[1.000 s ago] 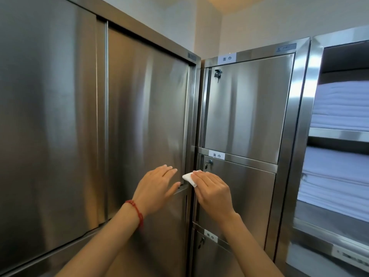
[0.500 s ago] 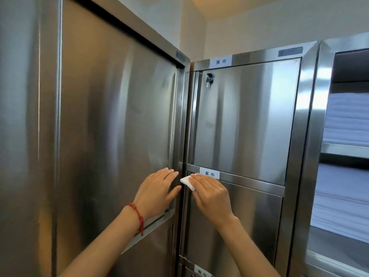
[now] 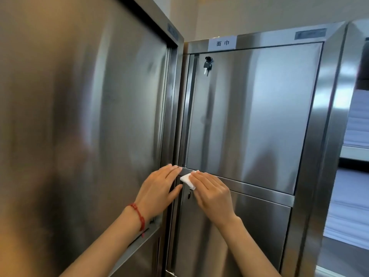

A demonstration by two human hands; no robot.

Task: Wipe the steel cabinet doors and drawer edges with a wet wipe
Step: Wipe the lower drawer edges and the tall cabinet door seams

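the wet wipe (image 3: 187,180) lay folded on the rail between the upper door (image 3: 249,116) and the lower door (image 3: 239,232), pressed flat under the right hand (image 3: 211,191), fingers straight. the left hand (image 3: 159,186) rested open on the cabinet edge. most steel probably remained unwiped.
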